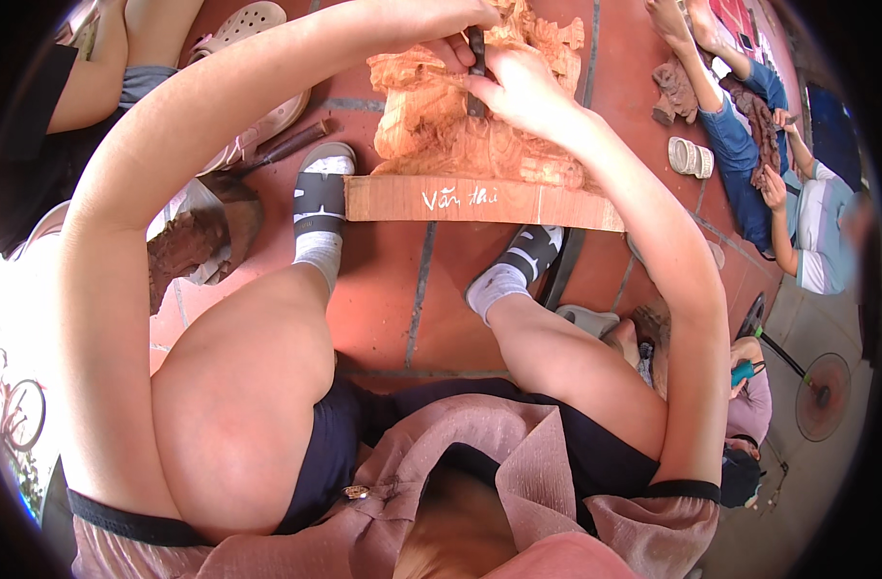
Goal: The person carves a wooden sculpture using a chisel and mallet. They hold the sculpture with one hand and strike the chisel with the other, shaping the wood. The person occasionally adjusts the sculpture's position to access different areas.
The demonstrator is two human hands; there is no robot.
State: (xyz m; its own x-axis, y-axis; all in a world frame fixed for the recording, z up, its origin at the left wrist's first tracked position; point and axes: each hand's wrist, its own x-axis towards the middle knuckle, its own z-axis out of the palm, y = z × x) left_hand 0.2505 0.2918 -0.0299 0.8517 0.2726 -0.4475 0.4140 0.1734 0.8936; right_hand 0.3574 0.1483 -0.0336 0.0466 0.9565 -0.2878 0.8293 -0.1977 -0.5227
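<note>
A carved block of orange-brown wood (pixel 417 121) stands in front of me on a thick flat base (pixel 547 205) with white handwriting on its near face. Against the carving is a narrow dark tool (pixel 476 48), perhaps a chisel; its working end is hard to make out. My right hand (pixel 526 89) closes on it from the right, thumb pressed along its side. From the left, my left hand (pixel 457 43) curls its fingers about the same tool at the upper edge of the view. Part of that hand is cut off or hidden.
My sandalled feet (pixel 323 193) flank the base on red floor tiles (pixel 393 299). A long-handled tool (pixel 291 145) and dark wood pieces (pixel 195 236) lie at left. Other people sit at upper left and on the right, one person (pixel 817 227) handling a dark carving. A fan (pixel 825 396) stands far right.
</note>
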